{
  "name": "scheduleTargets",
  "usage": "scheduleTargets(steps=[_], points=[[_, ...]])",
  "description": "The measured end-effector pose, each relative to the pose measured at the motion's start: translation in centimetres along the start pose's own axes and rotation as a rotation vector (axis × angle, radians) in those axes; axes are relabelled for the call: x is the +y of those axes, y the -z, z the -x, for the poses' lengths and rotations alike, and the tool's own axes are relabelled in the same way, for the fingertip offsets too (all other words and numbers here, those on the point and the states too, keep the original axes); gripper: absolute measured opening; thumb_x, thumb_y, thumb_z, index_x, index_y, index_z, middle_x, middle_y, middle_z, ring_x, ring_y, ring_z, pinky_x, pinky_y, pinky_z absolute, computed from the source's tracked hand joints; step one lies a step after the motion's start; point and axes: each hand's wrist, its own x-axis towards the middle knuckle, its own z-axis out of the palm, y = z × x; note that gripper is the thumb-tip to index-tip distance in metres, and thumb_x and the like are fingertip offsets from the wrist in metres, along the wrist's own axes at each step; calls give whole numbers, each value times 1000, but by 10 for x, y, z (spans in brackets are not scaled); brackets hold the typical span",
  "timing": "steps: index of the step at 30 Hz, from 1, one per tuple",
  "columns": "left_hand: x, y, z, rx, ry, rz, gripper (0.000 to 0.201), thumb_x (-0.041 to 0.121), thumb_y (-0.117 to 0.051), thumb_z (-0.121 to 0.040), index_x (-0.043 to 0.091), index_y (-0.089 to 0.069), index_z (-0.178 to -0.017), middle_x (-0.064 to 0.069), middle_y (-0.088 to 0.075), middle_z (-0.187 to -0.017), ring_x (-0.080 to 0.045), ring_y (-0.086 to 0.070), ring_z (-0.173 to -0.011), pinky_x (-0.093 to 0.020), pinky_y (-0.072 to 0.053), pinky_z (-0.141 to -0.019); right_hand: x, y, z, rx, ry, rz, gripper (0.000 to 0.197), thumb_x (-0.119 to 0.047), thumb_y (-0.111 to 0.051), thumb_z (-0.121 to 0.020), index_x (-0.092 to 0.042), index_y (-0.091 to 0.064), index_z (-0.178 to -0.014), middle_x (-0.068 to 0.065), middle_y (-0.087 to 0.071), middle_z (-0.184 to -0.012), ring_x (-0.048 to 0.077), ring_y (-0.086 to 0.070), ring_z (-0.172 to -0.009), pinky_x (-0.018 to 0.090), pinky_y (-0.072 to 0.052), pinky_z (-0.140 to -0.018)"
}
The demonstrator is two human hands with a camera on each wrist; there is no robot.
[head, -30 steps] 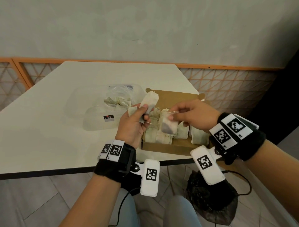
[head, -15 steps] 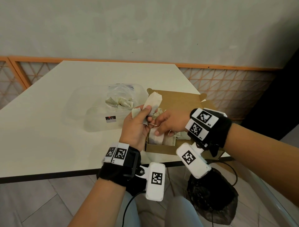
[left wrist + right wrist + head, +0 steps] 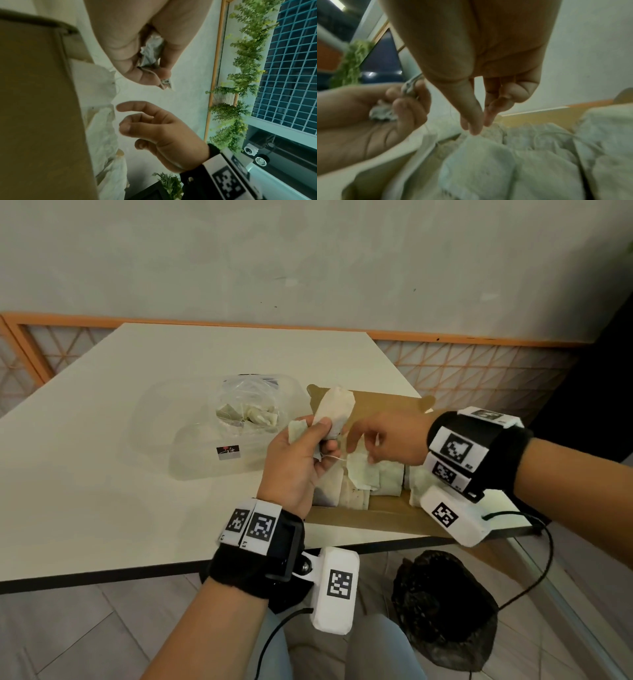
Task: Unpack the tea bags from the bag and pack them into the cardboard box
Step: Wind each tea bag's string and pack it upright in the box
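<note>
My left hand (image 3: 322, 436) hovers at the near left corner of the open cardboard box (image 3: 376, 518) and grips a few pale tea bags (image 3: 337, 409), one sticking up above the fist. Its curled fingers (image 3: 150, 65) show the crumpled bags (image 3: 152, 54) and a string. My right hand (image 3: 371, 445) hangs just right of it over the box, fingers loosely bent and holding nothing (image 3: 477, 121). Several tea bags (image 3: 363, 477) stand packed in the box below. The clear plastic bag (image 3: 239, 419) lies left of the box with more tea bags inside.
The white table (image 3: 102, 474) has bare surface to the left and behind the plastic bag. The box sits close to the table's front right edge. A black bag (image 3: 442, 611) lies on the floor below.
My right hand lowered its tea bag into the box, released it, then rose empty toward my left hand. My left hand has kept its tea bags.
</note>
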Motion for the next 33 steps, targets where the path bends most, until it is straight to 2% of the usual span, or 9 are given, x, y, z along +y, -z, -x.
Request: scheduleTargets(steps=[3,5,8,12,17,19,23,29,33], points=[[-7,-8,-4,15,77,-114,14,8,-54,-94,4,-57,-107,-7,-68,-77,-9,-66,-59,-27,-57,-64,-7,-12,-7,-83,33,232,32,-12,-63,-84,-7,-57,-115,8,-54,-108,24,-53,-98,25,-37,-75],[-10,-11,-6,41,98,-157,11,8,-50,-96,7,-58,-104,-5,-70,-74,-10,-67,-58,-34,-56,-71,-9,-16,-12,-81,42,273,35,-15,-65,-83,-8,-56,-116,10,-52,-113,27,-52,-106,27,-36,-78],[-10,-12,-9,75,123,-206,14,9,-47,-97,10,-58,-105,-5,-69,-77,-12,-66,-64,-34,-52,-68,-7,-18,-14,-56,25,254,39,-20,-67,-82,-11,-54,-117,8,-46,-106,25,-50,-99,26,-35,-74],[-8,-15,-10,79,196,-237,18,12,-46,-97,12,-57,-111,-6,-66,-86,-17,-65,-76,-30,-49,-61,-3,-20,-15,-48,8,220,47,-21,-70,-79,-10,-50,-121,11,-48,-117,28,-51,-105,28,-37,-76],[-5,-19,-6,94,221,-255,15,13,-45,-98,15,-56,-109,-5,-66,-90,-17,-65,-81,-32,-50,-59,2,-15,-14,76,39,53,13,-12,-61,-85,-8,-60,-97,-6,-46,-76,19,-49,-85,23,-34,-62],[-4,-18,-4,92,238,-258,13,14,-46,-98,17,-57,-104,-4,-65,-94,-17,-64,-86,-37,-52,-63,4,-13,-13,106,40,-10,6,-13,-62,-83,-10,-60,-88,-3,-55,-79,22,-55,-85,24,-38,-65],[5,-13,0,77,225,-224,12,15,-47,-98,17,-57,-103,-1,-64,-95,-14,-64,-87,-44,-47,-77,6,-10,-9,109,3,-74,27,-21,-69,-81,-12,-59,-104,-2,-52,-94,15,-49,-84,25,-36,-66],[3,-9,-1,224,-4,-45,21,8,-46,-97,6,-55,-115,-6,-61,-83,-11,-61,-70,-30,-52,-74,-8,-17,-10,-21,-59,-358,20,-15,-66,-83,-14,-64,-103,-6,-57,-64,7,-52,-58,17,-44,-56],[-7,-6,1,277,-77,17,16,7,-47,-96,6,-55,-109,-7,-60,-85,-13,-60,-75,-26,-54,-77,-12,-25,-13,-109,-141,-486,20,-10,-62,-86,-8,-61,-106,-2,-60,-63,9,-53,-56,17,-44,-51]])
